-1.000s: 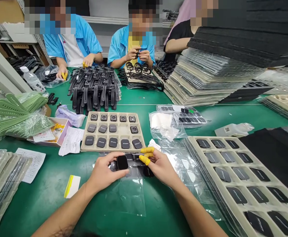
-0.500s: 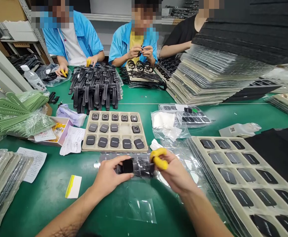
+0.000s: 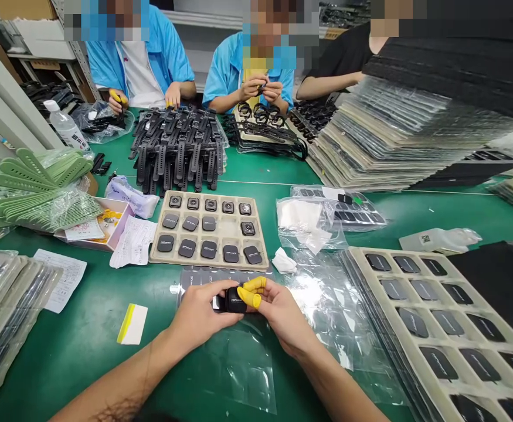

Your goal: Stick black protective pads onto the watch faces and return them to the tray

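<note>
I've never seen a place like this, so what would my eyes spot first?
You'd probably see the big heap of black watch straps on the green table, and the tall stack of trays to its right. Up close, a left hand and right hand grip a black square piece, with bright yellow finger covers on the right hand.
</note>
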A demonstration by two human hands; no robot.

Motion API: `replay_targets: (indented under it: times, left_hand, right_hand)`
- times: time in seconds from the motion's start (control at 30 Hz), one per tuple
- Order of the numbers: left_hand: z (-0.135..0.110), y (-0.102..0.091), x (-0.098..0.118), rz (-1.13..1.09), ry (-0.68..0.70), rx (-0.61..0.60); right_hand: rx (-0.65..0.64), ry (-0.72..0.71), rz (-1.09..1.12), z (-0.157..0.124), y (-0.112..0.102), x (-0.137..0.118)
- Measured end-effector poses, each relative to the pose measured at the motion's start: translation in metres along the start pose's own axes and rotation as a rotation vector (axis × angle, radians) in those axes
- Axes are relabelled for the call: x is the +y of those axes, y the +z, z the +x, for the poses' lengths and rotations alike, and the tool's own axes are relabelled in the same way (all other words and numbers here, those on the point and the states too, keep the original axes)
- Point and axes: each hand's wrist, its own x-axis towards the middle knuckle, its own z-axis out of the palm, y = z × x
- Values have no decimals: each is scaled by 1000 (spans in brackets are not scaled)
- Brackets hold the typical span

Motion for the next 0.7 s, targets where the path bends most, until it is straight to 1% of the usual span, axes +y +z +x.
replay_targets:
  times: [0.2,0.47,0.7]
  left_hand:
    - [-1,2,-4,-6,21,0]
    - [-1,2,-1,15,-21,7]
    - [-1,2,-3,8,-13,-2]
  right_hand:
    - [0,12,17,0,3,3]
    - [9,-29,-5,1,0,10]
    - [27,-21,6,0,3,6]
